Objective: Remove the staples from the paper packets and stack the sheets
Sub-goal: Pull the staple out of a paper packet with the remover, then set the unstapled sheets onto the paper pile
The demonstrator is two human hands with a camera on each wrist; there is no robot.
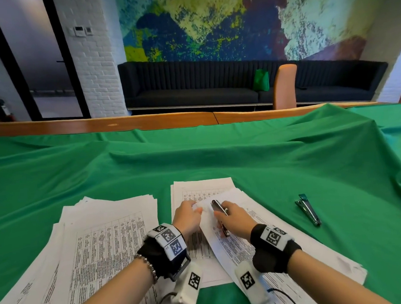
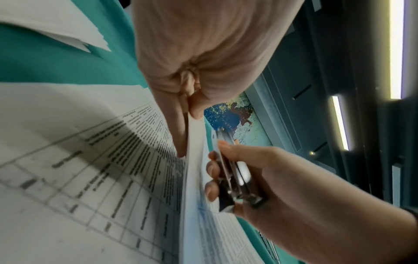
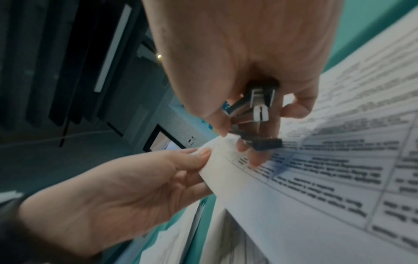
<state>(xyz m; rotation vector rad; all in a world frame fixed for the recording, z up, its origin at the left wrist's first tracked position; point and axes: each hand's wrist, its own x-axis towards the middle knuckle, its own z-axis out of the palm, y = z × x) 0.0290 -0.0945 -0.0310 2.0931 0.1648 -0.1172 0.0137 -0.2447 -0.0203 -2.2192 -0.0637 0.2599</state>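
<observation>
The left hand (image 1: pixel 186 216) pinches a paper packet (image 1: pixel 225 245) corner; the right hand (image 1: pixel 234 219) is clamped on a metal stapler (image 1: pixel 219 207). A second stapler (image 1: pixel 307 209) (teal-ended) lies apart on the green-clothed worktop (image 1: pixel 195 156), near the sheet stack (image 1: pixel 101 231). Print is unreadable.

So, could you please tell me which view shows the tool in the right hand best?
The right wrist view: the stapler fills it, jaws towards the paper. The left wrist view shows its side; the head view shows only its top.

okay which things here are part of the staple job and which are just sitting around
In use: left hand pinching packet corner; right hand gripping stapler; left stack; middle stack.
Lying about: second tool on cloth; sofa; chair.
</observation>
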